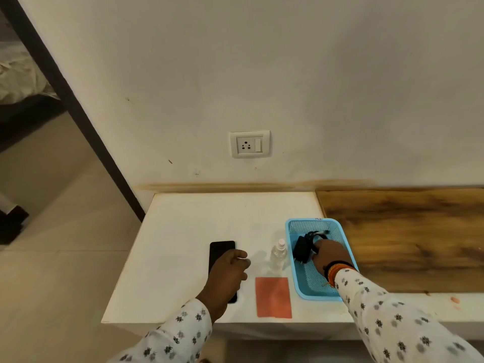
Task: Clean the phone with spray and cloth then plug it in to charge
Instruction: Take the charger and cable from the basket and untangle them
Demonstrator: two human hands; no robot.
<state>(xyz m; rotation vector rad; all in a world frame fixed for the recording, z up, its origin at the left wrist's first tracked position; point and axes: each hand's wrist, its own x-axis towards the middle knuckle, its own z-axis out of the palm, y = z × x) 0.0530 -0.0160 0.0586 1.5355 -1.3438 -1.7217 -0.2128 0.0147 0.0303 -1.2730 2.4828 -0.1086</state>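
Showing two patterned sleeves entering from the lower edge, the view looks down on a white desk set against a wall. Nearest the viewer lies the red cloth, flat and square to the front edge of the desk, apparently set within easy reach for wiping. To its left, the left hand rests on the phone, which lies face-up lengthwise on the desk; the fingers are curled over its right edge, probably to steady it or to ready it for lifting, though the lower half of the phone is hidden under the hand. Just beyond the cloth stands the spray bottle, upright, touching nothing but the desk and close beside the left wall of the blue basket. The right hand reaches into that basket, its fingers closed on the black charger, whose cable loops toward the far wall of the basket; how firm the hold is cannot be read, since the hand covers the contact. Judged from this layout, the charging stage is being prepared with the cleaning tools parked alongside. Farthest away, the wall socket sits above the desk, directly behind the phone's side, which suits a short cable run.
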